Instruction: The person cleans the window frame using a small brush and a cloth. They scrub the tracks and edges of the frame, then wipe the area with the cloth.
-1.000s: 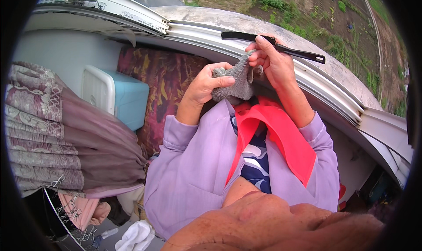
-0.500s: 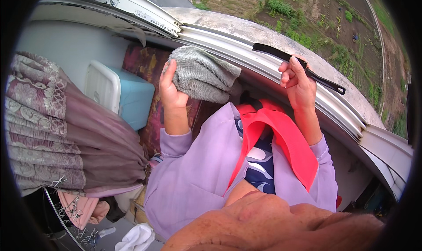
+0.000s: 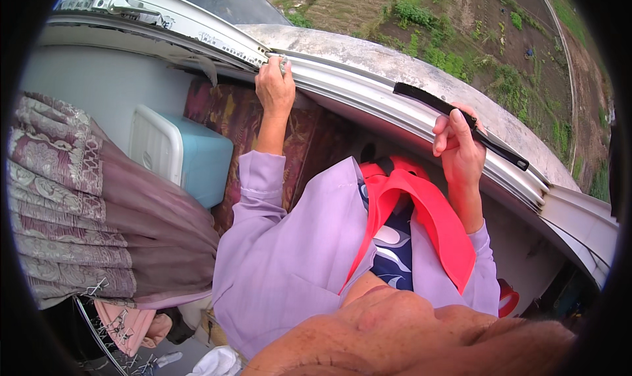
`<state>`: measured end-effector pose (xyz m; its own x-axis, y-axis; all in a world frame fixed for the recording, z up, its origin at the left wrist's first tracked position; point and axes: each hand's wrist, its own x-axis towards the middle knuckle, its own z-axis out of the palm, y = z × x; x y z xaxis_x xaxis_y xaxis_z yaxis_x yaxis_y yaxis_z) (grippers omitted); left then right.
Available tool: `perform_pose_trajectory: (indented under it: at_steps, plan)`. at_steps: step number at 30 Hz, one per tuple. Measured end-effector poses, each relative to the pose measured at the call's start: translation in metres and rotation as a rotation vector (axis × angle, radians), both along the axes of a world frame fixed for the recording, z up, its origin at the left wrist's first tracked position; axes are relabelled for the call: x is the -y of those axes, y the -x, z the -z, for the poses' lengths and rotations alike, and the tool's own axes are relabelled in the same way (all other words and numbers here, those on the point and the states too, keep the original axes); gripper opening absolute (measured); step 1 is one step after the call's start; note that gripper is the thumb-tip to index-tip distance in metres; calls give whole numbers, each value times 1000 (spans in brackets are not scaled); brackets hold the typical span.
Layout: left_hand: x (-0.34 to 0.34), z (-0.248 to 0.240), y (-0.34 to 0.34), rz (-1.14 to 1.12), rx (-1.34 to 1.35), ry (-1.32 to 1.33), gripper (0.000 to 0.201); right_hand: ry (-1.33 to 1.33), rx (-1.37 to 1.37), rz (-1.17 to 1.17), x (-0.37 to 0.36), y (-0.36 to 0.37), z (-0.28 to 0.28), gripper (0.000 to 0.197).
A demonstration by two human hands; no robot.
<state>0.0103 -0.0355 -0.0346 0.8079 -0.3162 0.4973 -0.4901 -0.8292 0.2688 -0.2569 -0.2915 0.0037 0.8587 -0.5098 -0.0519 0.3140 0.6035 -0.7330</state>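
My left hand [image 3: 274,86] is closed at the corner of the white window frame, where the sill track [image 3: 342,80] begins. A scrap of the grey cloth [image 3: 283,65] shows at its fingertips; the rest of the cloth is hidden behind the hand. My right hand [image 3: 463,139] is raised over the track farther right, its fingers curled round a slim black brush [image 3: 503,153]. The brush slants across the sill, its broad dark end up to the left and its handle with a hanging hole down to the right.
A light blue box [image 3: 204,155] with a white lid stands below the window at left. A mauve lace-trimmed curtain [image 3: 151,198] hangs beside it. Lower left is a clip hanger [image 3: 99,330] with a pink garment. Outside the concrete ledge [image 3: 329,45] lie garden plots.
My left hand has moved up to the window frame, and the cloth that was spread over it is now bunched out of sight. My right hand has shifted slightly right and down with the brush.
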Motion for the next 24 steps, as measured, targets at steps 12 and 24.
perform_pose_trajectory:
  at_steps: [12, 24]
  plan:
    - [50, 2, 47, 261, 13, -265, 19, 37, 8, 78, 9, 21, 0, 21]
    - [182, 5, 212, 762, -29, -147, 25, 245, 48, 386, 52, 107, -23, 26]
